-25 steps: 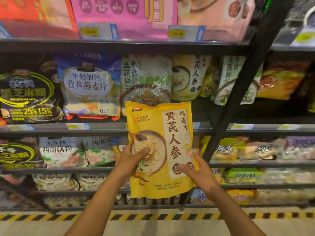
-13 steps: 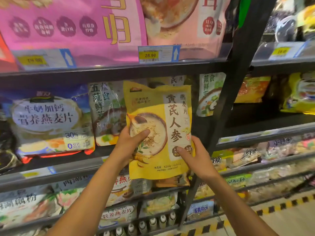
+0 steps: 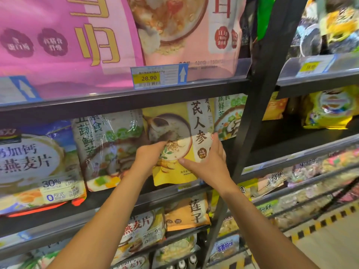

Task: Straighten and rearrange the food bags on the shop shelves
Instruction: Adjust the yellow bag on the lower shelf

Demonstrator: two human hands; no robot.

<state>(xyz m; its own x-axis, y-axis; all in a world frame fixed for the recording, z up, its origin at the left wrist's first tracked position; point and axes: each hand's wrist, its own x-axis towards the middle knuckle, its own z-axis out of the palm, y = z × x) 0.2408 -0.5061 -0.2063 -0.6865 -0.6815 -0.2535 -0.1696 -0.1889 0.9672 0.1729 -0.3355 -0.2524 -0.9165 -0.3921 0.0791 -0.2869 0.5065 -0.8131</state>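
A yellow oat-flake bag (image 3: 174,133) with a bowl picture stands upright in the middle shelf, its top tucked under the shelf above. My left hand (image 3: 149,154) grips its lower left side. My right hand (image 3: 207,162) grips its lower right side, thumb across the front. Left of it stands a clear vegetable bag (image 3: 108,148), and a similar green-printed bag (image 3: 229,117) stands to its right. The yellow bag's lower edge hangs over the shelf's front rail (image 3: 120,199).
A black upright post (image 3: 258,98) divides the shelving just right of my hands. Big pink bags (image 3: 77,41) fill the shelf above, with a 28.90 price tag (image 3: 149,78). A blue oat bag (image 3: 33,162) stands at the left. Lower shelves hold several more bags. Floor with hazard stripes (image 3: 318,224) lies at lower right.
Both hands have carried the yellow bag up and forward from in front of the lower shelves into the middle shelf slot. The view has moved closer and tilted.
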